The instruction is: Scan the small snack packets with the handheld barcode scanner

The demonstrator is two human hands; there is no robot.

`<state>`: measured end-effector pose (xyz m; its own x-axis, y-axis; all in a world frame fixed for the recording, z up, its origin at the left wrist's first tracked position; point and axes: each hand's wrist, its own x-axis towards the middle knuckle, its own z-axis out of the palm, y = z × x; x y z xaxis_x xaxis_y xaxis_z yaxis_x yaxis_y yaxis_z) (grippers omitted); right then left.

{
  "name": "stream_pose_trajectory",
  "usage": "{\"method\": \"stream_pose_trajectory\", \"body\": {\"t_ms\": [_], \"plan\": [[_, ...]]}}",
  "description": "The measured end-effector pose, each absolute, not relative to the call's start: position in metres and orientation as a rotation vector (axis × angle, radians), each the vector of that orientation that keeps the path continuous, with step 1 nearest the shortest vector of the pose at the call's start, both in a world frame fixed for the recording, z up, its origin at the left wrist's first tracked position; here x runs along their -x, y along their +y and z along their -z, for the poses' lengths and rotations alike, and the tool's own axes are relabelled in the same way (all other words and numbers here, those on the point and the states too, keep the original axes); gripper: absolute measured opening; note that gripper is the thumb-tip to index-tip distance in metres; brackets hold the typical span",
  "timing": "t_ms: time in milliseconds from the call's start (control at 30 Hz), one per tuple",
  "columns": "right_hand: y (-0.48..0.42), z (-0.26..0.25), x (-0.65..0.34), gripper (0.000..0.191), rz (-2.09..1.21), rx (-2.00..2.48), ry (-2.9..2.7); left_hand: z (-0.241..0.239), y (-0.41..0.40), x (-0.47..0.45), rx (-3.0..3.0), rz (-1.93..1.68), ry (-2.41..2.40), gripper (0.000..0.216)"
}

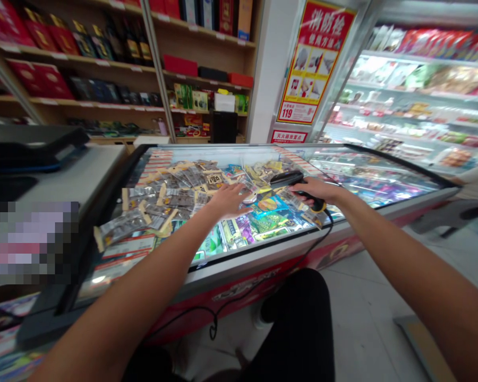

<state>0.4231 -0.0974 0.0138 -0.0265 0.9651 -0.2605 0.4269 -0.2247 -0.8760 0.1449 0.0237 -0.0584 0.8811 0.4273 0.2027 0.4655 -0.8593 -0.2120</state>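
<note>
My right hand (316, 190) is closed round the handle of a black barcode scanner (287, 179), whose head points left over the glass lid of a chest freezer (263, 249). The scanner's black cable (263, 286) hangs down the freezer's front. My left hand (228, 200) lies on the glass with fingers stretched out, touching small packets. Several grey and tan snack packets (163, 201) are spread over the lid to the left of that hand. A yellow and blue packet (271, 204) lies between my two hands.
A grey counter (83, 175) with a black device (32, 146) stands at the left. Wooden shelves (103, 63) of boxes and bottles fill the back wall. An open refrigerated display (414, 90) is at the right, beside a red and yellow poster (314, 63). My dark-trousered knee (298, 313) is below.
</note>
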Motion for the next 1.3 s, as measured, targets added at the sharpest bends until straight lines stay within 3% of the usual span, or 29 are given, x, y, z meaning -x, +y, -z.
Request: {"method": "stream_pose_trajectory", "body": {"t_ms": [500, 800, 1033, 1300], "plan": [[-0.096, 0.004, -0.447, 0.014, -1.18, 1.474, -0.89, 0.056, 0.018, -0.185, 2.724, 0.338, -0.915, 0.057], [-0.1, 0.009, -0.436, 0.026, -1.19, 1.445, -0.924, 0.066, 0.012, -0.267, 2.974, 0.169, -0.854, 0.087], [-0.108, 0.013, -0.425, 0.03, -1.104, 1.642, -1.095, 0.066, -0.008, -0.226, 2.927, 0.199, -0.812, 0.088], [-0.103, -0.004, -0.398, 0.029, -1.323, 1.503, -1.152, 0.068, -0.03, -0.183, 2.88, 0.186, -0.739, 0.087]]}}
